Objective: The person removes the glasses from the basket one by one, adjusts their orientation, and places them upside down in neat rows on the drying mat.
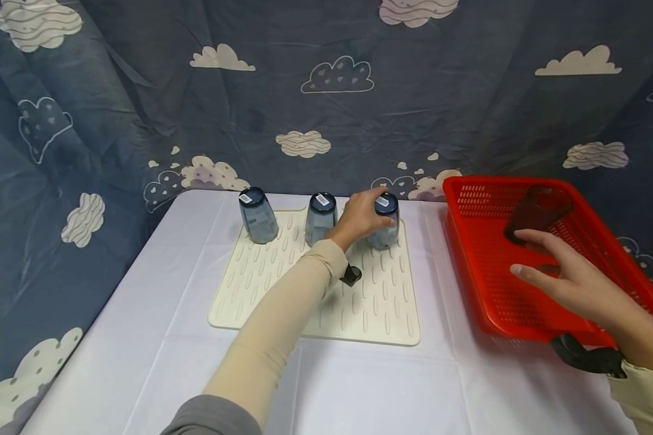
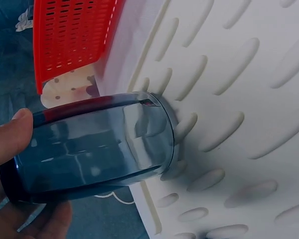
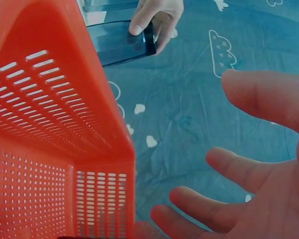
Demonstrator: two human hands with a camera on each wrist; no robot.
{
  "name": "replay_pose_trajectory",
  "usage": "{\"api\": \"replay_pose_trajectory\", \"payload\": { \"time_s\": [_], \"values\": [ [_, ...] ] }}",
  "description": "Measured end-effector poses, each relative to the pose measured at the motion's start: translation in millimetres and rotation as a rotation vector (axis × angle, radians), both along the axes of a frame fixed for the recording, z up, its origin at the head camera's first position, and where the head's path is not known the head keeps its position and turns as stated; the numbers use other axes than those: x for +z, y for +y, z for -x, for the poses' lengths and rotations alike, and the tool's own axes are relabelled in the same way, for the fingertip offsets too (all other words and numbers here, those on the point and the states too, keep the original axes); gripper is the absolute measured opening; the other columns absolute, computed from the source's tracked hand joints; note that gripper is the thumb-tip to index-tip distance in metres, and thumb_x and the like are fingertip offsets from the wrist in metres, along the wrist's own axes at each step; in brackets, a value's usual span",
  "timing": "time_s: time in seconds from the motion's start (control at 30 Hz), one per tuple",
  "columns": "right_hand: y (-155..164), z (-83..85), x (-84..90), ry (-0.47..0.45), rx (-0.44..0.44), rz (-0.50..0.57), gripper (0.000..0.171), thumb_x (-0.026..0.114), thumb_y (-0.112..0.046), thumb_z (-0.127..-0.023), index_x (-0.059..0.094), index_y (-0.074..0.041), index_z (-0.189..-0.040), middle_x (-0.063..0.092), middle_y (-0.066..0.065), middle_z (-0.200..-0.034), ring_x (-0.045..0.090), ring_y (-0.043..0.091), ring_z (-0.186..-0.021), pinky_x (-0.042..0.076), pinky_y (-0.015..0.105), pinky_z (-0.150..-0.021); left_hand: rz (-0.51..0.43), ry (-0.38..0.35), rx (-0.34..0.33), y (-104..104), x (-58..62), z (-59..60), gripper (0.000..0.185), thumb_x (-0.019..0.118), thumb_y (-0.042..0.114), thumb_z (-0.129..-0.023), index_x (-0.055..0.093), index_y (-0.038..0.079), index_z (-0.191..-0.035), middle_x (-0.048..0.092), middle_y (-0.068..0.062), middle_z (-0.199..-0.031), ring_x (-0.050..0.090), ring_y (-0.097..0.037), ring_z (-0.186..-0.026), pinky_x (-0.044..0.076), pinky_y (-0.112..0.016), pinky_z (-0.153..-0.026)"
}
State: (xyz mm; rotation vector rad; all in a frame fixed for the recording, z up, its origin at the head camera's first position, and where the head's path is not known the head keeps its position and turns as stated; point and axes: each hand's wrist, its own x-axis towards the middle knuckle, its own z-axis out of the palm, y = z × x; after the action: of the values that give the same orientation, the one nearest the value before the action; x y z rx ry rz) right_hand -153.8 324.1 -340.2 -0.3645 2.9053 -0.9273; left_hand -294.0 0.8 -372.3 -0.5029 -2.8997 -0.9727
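Left hand [image 1: 359, 219] grips an inverted blue-tinted glass [image 1: 384, 222], fingers curled round its upturned base; the glass stands on the cream drying mat [image 1: 261, 290], at the mat's far right corner. Right hand [image 1: 568, 279] hovers with fingers spread and relaxed over the red basket [image 1: 484, 254], which sits just right of the mat; it holds nothing.

The left wrist view alone shows the glass's rim [image 2: 170, 134] meeting the mat [image 2: 249, 99], and a thumb [image 2: 10, 134] pressed on the smooth, translucent wall. The right wrist view alone shows the open palm [image 3: 269, 199] from below, beside the basket's corner [image 3: 109, 164]. Only the head view shows a dark glass [image 1: 536, 211] lying on its side inside the basket, just beyond the right hand's fingertips, and two more inverted glasses, the middle one [image 1: 321, 217] and the left one [image 1: 257, 215], along the mat's far edge.

The near half of the mat lies bare apart from the forearm crossing it. The white-covered counter [image 1: 158, 338] extends to the left of and in front of the mat.

The mat is soft-looking, moulded with raised oval ribs; the basket is rigid plastic, its walls perforated with slots and small holes. The backdrop [image 1: 141, 90] behind the mat is blue cloud-printed fabric.
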Motion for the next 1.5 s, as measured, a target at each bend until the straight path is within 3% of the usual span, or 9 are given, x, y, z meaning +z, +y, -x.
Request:
{"api": "replay_pose_trajectory", "payload": {
  "time_s": [0.07, 0.17, 0.27, 0.4, 0.77, 1.1, 1.2, 1.33, 1.5],
  "values": [
    [1, 0.2, 0.5, 0.006, 0.001, -0.003, 0.070, 0.065, -0.022, -0.097, 0.027, -0.002, -0.153, 0.032, 0.031, -0.150, 0.058, 0.048, -0.108, 0.046, 0.010, -0.066, 0.008, -0.001, -0.006, 1, 0.5, 0.4, 0.073, 0.082, 0.029, -0.082, 0.050, 0.018, -0.147, 0.057, -0.006, -0.146, 0.055, -0.026, -0.134, 0.047, -0.038, -0.110],
    [3, 0.5, 1.0, 0.006, -0.006, -0.006, 0.069, 0.065, -0.023, -0.097, 0.029, -0.004, -0.152, 0.034, 0.028, -0.149, 0.066, 0.016, -0.100, 0.047, 0.010, -0.067, 0.033, 0.000, -0.018, 3, 1.0, 1.2, 0.073, 0.081, 0.029, -0.082, 0.049, 0.018, -0.147, 0.056, -0.005, -0.147, 0.054, -0.026, -0.135, 0.047, -0.037, -0.110],
    [6, 0.7, 0.6, 0.011, -0.003, 0.001, 0.068, 0.065, -0.023, -0.097, 0.030, -0.006, -0.152, 0.035, 0.024, -0.148, 0.053, -0.017, -0.092, 0.046, 0.009, -0.068, 0.063, 0.013, -0.029, 6, 1.6, 2.1, 0.074, 0.081, 0.029, -0.083, 0.048, 0.018, -0.148, 0.056, -0.006, -0.147, 0.054, -0.025, -0.135, 0.046, -0.036, -0.111],
    [9, 0.5, -1.1, 0.022, 0.007, 0.014, 0.067, 0.065, -0.020, -0.097, 0.030, -0.006, -0.152, 0.036, 0.018, -0.145, 0.044, -0.025, -0.092, 0.046, 0.009, -0.068, 0.101, 0.008, -0.043, 8, 2.0, 3.7, 0.074, 0.079, 0.031, -0.085, 0.046, 0.018, -0.149, 0.056, -0.008, -0.146, 0.054, -0.025, -0.135, 0.046, -0.036, -0.111],
    [9, 0.9, -3.4, -0.025, 0.012, 0.012, 0.069, 0.063, -0.022, -0.098, 0.027, -0.005, -0.153, 0.032, 0.028, -0.151, 0.042, -0.026, -0.092, 0.048, 0.012, -0.068, 0.086, -0.083, -0.051, 8, -4.1, 6.4, 0.079, 0.072, 0.033, -0.091, 0.031, 0.021, -0.157, 0.045, -0.013, -0.153, 0.043, -0.028, -0.143, 0.041, -0.039, -0.117],
    [16, 0.7, -4.9, -0.013, -0.002, 0.016, 0.068, 0.063, -0.023, -0.098, 0.028, -0.007, -0.153, 0.033, 0.023, -0.148, 0.044, -0.022, -0.095, 0.049, 0.013, -0.069, 0.056, -0.032, -0.021, 13, -12.7, 3.5, 0.079, 0.071, 0.032, -0.092, 0.029, 0.021, -0.157, 0.045, -0.012, -0.152, 0.044, -0.034, -0.140, 0.042, -0.042, -0.115],
    [17, -0.1, -3.9, -0.016, -0.015, 0.005, 0.069, 0.063, -0.025, -0.098, 0.027, -0.006, -0.154, 0.031, 0.026, -0.150, 0.058, 0.005, -0.106, 0.052, 0.018, -0.071, 0.071, -0.016, -0.001, 17, -16.3, -2.4, 0.084, 0.071, 0.034, -0.092, 0.022, 0.019, -0.159, 0.041, -0.010, -0.155, 0.041, -0.032, -0.142, 0.042, -0.041, -0.116],
    [19, -1.4, -1.3, -0.021, -0.023, -0.019, 0.070, 0.062, -0.026, -0.098, 0.025, -0.007, -0.155, 0.030, 0.028, -0.152, 0.053, 0.031, -0.114, 0.049, 0.019, -0.071, 0.052, 0.034, 0.012, 14, -19.3, -12.1, 0.090, 0.073, 0.034, -0.090, 0.019, 0.013, -0.160, 0.033, -0.011, -0.161, 0.035, -0.031, -0.147, 0.036, -0.039, -0.120],
    [18, -1.0, 2.1, -0.017, -0.031, -0.028, 0.069, 0.061, -0.026, -0.099, 0.025, -0.004, -0.154, 0.030, 0.030, -0.150, 0.049, 0.041, -0.115, 0.054, 0.036, -0.076, -0.071, 0.069, -0.047, -10, -19.0, -26.0, 0.084, 0.072, 0.026, -0.091, 0.024, 0.007, -0.157, 0.028, -0.015, -0.163, 0.029, -0.033, -0.151, 0.029, -0.043, -0.124]
  ]
}}
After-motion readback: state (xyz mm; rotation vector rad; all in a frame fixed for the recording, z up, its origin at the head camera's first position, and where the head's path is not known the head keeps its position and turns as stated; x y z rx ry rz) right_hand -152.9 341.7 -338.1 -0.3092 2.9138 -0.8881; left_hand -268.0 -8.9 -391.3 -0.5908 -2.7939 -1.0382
